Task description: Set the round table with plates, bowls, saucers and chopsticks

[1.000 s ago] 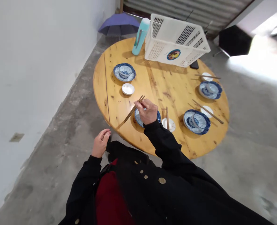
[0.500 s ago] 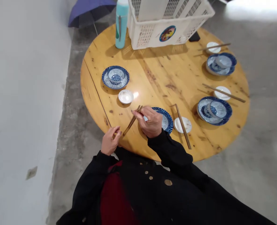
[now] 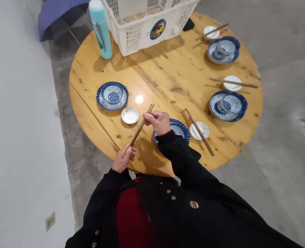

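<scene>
A pair of brown chopsticks (image 3: 141, 125) is held over the near edge of the round wooden table (image 3: 168, 79). My right hand (image 3: 157, 122) pinches them near their upper end. My left hand (image 3: 123, 158) pinches their lower end at the table's rim. Just behind my right hand lies a blue patterned plate (image 3: 179, 127), partly hidden by my wrist. A small white dish (image 3: 130, 115) sits to the left of the chopsticks, beside a blue plate with a bowl (image 3: 112, 95) on it.
A white plastic basket (image 3: 142, 24) and a teal bottle (image 3: 100, 29) stand at the table's far side. Three more place settings have chopsticks laid over white dishes (image 3: 199, 131). A blue umbrella (image 3: 56, 15) lies on the concrete floor by the white wall.
My left hand rose from beside my coat to the table's rim and took the lower end of the chopsticks. The view shifted toward the table.
</scene>
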